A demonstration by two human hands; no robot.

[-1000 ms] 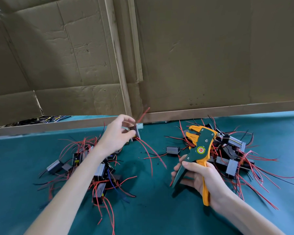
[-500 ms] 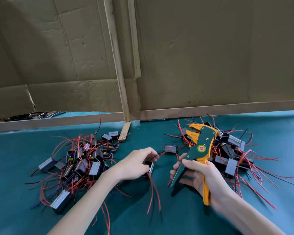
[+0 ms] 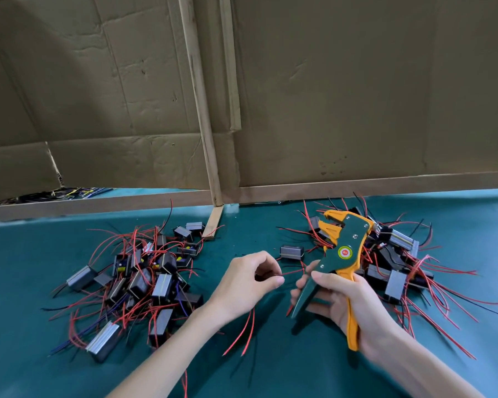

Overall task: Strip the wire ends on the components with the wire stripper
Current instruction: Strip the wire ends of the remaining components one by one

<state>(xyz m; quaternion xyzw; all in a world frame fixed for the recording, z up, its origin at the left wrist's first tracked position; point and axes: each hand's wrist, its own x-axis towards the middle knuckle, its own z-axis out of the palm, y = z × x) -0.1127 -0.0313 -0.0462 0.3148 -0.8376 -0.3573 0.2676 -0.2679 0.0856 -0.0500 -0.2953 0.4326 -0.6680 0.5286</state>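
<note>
On the teal counter [image 3: 270, 374], two heaps of boxed parts with red and black wires are spread: a left heap [image 3: 144, 280] and a right heap [image 3: 394, 265], well apart. Between them, near the middle, the left hand [image 3: 246, 282] is held just above the surface with its fingers curled around a small component [image 3: 263, 275], which is mostly hidden inside the grip. A short red wire end [image 3: 292, 272] is pinched out from the thumb and forefinger and is pointed toward the right hand [image 3: 354, 300]. Longer red wires [image 3: 249, 328] are seen hanging below the left hand.

The wire stripper [image 3: 344, 248], green with orange handles, is gripped in the right hand, with the fingers wrapped round the handles and the head tilted up and to the left. Its orange jaws are parted, and nothing is seen between them. The stripper is held in front of the right heap, and no contact with the wire end is seen.

A lone part [image 3: 291, 252] is lying on the counter just beyond the two hands. Behind everything, a cardboard wall [image 3: 357, 96] is propped up, with a wooden strip [image 3: 200, 96] set against it.
</note>
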